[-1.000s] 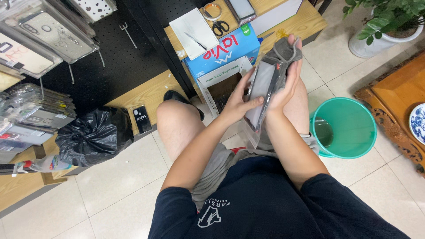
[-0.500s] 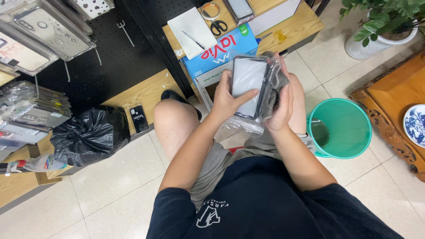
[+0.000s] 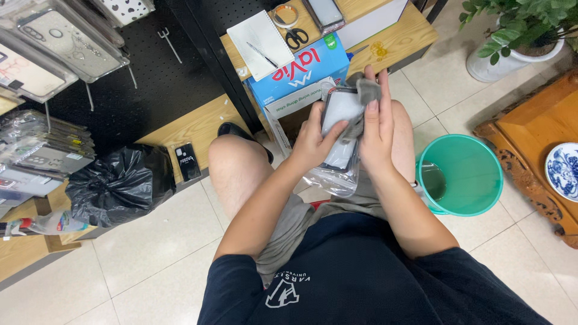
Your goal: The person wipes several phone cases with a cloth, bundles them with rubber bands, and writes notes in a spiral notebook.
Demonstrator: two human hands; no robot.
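I sit and hold a phone case (image 3: 341, 111) in a clear plastic sleeve (image 3: 337, 177) above my knees. My left hand (image 3: 313, 141) grips the case's left side, thumb across its pale face. My right hand (image 3: 376, 132) presses a grey cloth (image 3: 365, 95) against the case's upper right edge, fingers straight and together. The sleeve's loose lower end hangs below both hands.
A blue-and-white cardboard box (image 3: 301, 69) stands open in front of my knees. A notepad with pen (image 3: 264, 36), scissors (image 3: 295, 37) and tape lie on a wooden bench (image 3: 397, 36). A green plastic bin (image 3: 460, 174) is at my right, a black rubbish bag (image 3: 114, 183) at left.
The case has turned from edge-on to face up toward me. My right hand and the grey cloth have moved onto its upper right edge.
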